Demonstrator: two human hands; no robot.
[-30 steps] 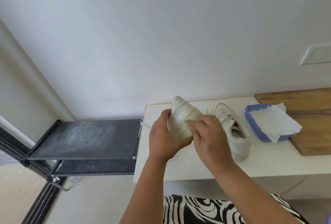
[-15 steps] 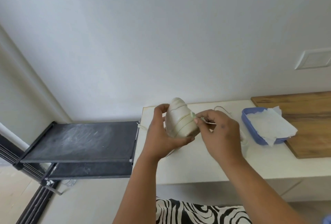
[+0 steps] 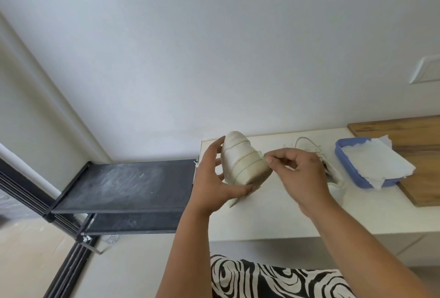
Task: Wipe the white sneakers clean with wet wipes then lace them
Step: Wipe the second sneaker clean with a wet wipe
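Observation:
My left hand (image 3: 212,178) grips a white sneaker (image 3: 242,157), lifted above the white table (image 3: 273,214) with its toe pointing up. My right hand (image 3: 300,174) pinches the end of a white lace (image 3: 261,154) at the sneaker's right side. The second white sneaker (image 3: 333,174) lies on the table behind my right hand, mostly hidden, with its laces (image 3: 307,145) showing above my fingers. A blue tray (image 3: 342,162) holding white wipes (image 3: 378,162) sits further right.
A wooden board (image 3: 404,131) lies under the tray at the table's right end. Left of the table stands a black shoe rack (image 3: 123,183) with a dusty top shelf. Black-and-white patterned clothing (image 3: 273,281) shows at the bottom.
My right hand shifted from covering the sneaker's front to its right side and now pinches the lace end. The sneaker in my left hand stays raised, toe up.

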